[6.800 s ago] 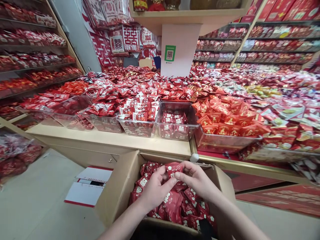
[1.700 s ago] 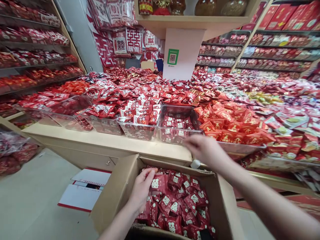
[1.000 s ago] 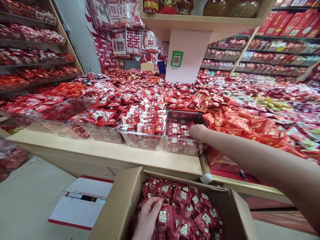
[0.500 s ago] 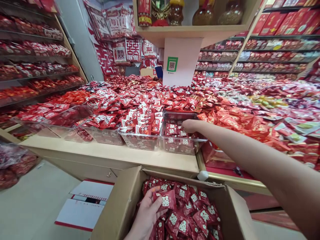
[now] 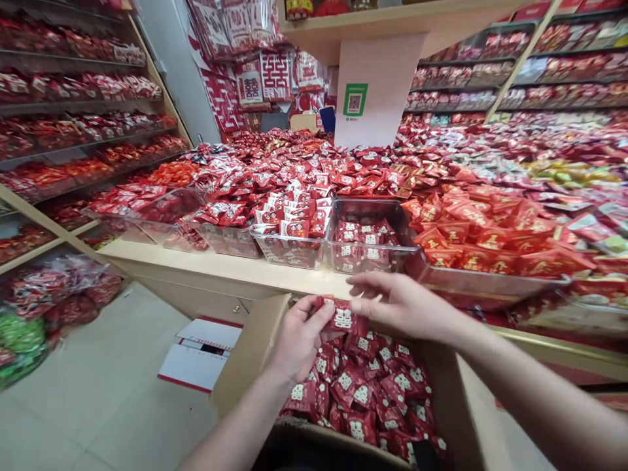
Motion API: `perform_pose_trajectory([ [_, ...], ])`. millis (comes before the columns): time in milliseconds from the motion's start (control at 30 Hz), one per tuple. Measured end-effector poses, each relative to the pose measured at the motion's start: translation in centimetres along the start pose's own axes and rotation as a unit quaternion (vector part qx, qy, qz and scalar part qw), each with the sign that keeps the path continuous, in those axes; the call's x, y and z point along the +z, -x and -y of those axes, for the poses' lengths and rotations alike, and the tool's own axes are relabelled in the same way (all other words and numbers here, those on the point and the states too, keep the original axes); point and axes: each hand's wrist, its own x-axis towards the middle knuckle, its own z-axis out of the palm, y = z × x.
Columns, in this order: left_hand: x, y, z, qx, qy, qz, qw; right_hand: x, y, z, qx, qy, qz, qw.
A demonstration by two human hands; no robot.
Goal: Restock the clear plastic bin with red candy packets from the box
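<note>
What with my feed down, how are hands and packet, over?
Left hand pinches red packet above carton. Right hand open beside it, contact unclear. Nothing seen blocking either hand.

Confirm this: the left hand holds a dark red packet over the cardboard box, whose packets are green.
Not quite: the head view shows the packets in the cardboard box are dark red, not green. The left hand does hold a dark red packet over it.

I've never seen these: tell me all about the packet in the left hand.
The packet is dark red, apparently plastic film, with a pale double-character print facing the camera. The left hand pinches its left end, holding it over the open cardboard box. Whether the right hand touches it is unclear.
</note>
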Motion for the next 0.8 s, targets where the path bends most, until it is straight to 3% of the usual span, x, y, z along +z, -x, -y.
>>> perform_pose_trajectory([
  [67,0.8,0.0,0.3,-0.003,-0.009,0.013,1.0,1.9,2.5,-0.5,0.02,-0.086,0.006,0.996],
  [167,1.7,0.3,1.2,-0.02,-0.021,0.013,0.999,3.4,4.1,-2.0,0.052,-0.127,-0.052,0.989],
  [267,2.5,0.8,2.0,-0.035,0.031,0.025,0.999,4.3,4.7,-2.5,0.064,-0.086,-0.153,0.982],
  [367,2.7,1.5,2.7,-0.053,0.089,0.046,0.994,5.6,5.2,-1.6,0.004,0.009,-0.204,0.979],
  [467,1.9,1.8,3.2,-0.084,0.066,0.039,0.994,6.4,5.8,-0.3,-0.094,0.039,-0.083,0.991],
  [533,1.0,1.7,3.2,-0.114,0.024,0.05,0.992,6.2,5.9,0.3,-0.114,0.024,-0.008,0.993],
  [667,-0.5,1.6,2.5,-0.13,-0.112,0.141,0.975,4.1,5.2,0.5,-0.092,0.022,0.005,0.996],
  [800,-0.8,1.4,1.0,-0.109,-0.179,0.203,0.956,3.1,3.7,0.1,-0.094,-0.016,0.111,0.989],
])
